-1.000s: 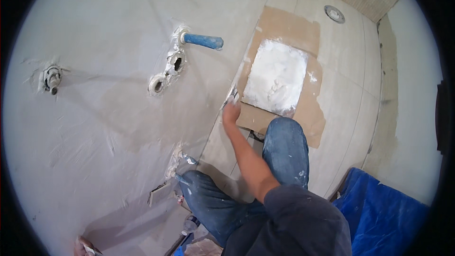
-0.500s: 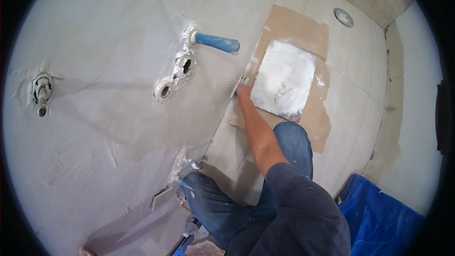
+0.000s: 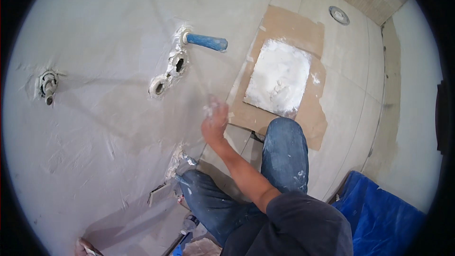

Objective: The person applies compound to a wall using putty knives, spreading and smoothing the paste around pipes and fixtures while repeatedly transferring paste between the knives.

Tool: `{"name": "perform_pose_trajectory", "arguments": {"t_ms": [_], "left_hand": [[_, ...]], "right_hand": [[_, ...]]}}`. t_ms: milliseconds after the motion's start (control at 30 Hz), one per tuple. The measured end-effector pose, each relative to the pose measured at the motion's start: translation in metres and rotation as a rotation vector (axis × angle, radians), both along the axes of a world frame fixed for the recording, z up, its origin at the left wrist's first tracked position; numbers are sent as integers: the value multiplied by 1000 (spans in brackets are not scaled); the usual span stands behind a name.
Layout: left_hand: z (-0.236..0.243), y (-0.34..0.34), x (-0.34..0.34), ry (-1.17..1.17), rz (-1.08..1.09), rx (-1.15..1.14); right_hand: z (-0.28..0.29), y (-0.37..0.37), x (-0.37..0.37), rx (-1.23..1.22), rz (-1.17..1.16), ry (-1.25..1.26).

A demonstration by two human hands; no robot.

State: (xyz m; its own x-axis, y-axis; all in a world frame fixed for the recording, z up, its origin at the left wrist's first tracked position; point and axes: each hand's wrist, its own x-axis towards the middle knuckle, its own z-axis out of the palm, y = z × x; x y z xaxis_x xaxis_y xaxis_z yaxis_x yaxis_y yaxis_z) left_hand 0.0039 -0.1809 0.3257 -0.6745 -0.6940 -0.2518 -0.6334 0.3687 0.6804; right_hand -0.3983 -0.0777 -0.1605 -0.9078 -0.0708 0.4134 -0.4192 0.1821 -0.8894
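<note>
My right hand (image 3: 215, 121), blurred, is closed on a small white-smeared tool (image 3: 209, 110) against the plastered wall (image 3: 113, 128), just left of the floor joint. To its right, a board heaped with white compound (image 3: 272, 73) lies on brown paper (image 3: 289, 21). Above the hand, a blue pipe (image 3: 207, 41) sticks out beside two rough, plastered holes (image 3: 159, 86). My left hand (image 3: 83, 246) is at the lower-left edge, closed on a pale, flat object (image 3: 93, 252) that is partly cut off.
A pipe fitting (image 3: 49, 87) protrudes at the left. My bent knees rest on pale floor tiles (image 3: 348, 66) with a round drain (image 3: 339, 15). A blue sheet (image 3: 377, 204) lies lower right. A plastic bottle (image 3: 189, 224) and paper lie at the bottom, near my left knee.
My right hand has left the floor joint beside the board and moved left and down over the wall. My left hand, nearly out of sight half a second ago, shows again at the lower-left edge.
</note>
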Motion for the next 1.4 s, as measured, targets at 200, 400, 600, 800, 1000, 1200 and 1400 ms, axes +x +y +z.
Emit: {"name": "perform_pose_trajectory", "arguments": {"t_ms": [200, 400, 600, 800, 1000, 1200, 1400], "left_hand": [[-3, -3, 8, 48, 52, -21], [-3, -2, 15, 62, 102, -32], [6, -11, 17, -16, 76, 151], [6, -13, 8, -105, -22, 174], [4, -5, -4, -62, -13, 152], [1, -11, 2, -31, -34, 69], [-8, -16, 17, 73, 63, 56]], "right_hand": [[-143, -8, -91, -32, -472, -909], [-207, -15, -127, -61, -277, -1161], [-149, -28, -95, -67, -332, -1009], [-6, -37, 19, 116, -147, -213], [-35, -3, 49, 212, -108, -342], [-186, -14, -37, 92, -310, -1101], [-217, -33, -54, 9, -101, -1124]]}}
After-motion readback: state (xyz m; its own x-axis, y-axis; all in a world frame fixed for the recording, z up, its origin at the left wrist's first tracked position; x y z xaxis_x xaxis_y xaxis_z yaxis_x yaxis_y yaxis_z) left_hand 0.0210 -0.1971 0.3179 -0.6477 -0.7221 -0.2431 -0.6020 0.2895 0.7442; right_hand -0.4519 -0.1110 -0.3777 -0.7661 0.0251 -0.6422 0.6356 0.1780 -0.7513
